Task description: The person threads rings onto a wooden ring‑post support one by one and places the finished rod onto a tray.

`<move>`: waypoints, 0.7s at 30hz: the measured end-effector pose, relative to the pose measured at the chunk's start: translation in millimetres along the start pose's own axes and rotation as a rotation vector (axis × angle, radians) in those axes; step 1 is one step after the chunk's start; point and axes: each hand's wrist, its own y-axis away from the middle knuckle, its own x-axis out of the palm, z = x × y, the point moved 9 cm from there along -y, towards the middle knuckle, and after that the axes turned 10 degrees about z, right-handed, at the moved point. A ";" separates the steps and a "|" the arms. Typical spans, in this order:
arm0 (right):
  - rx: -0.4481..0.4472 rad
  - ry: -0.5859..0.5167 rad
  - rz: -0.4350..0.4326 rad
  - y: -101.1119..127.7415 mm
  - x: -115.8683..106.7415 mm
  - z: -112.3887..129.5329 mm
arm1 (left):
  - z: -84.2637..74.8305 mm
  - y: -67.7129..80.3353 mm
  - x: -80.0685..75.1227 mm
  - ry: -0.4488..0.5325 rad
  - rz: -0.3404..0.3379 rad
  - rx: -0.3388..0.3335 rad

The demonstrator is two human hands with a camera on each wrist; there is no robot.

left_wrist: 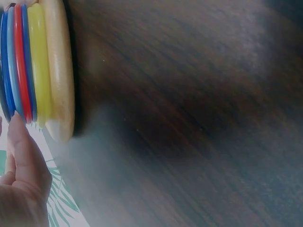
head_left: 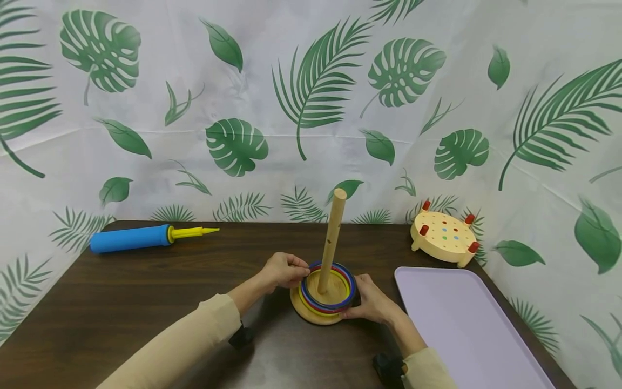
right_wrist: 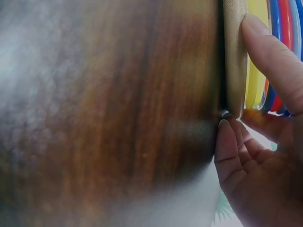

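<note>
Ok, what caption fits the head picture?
Two hands, left and right, grip the rings stacked on a peg.

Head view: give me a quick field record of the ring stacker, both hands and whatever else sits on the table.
toy: round wooden base with upright wooden peg
rings: stack of coloured plastic rings around the peg, lying on the base; blue on top, red and yellow below
left hand: pinches the ring stack at its left edge
right hand: grips the base rim, fingertips on its edge
table: dark wooden table
other items: blue and yellow hand pump far left; pale lilac tray at right; round wooden peg board with red knobs far right
</note>
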 end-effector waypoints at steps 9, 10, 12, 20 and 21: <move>0.006 -0.011 0.016 -0.1 0.6 -0.8 | 2.0 4.3 -5.1 0.076 -0.018 0.026; 0.005 -0.011 0.017 -0.1 0.7 -0.8 | 2.0 4.8 -5.5 0.084 -0.020 0.030; -0.002 -0.003 0.015 0.1 0.5 -0.1 | 1.6 5.9 -6.3 0.101 -0.024 0.041; -0.051 0.052 -0.008 0.8 -0.8 3.5 | 1.7 9.4 -8.8 0.143 -0.027 0.091; -0.055 0.061 -0.012 0.9 -1.3 3.7 | 1.8 9.4 -9.0 0.148 -0.027 0.094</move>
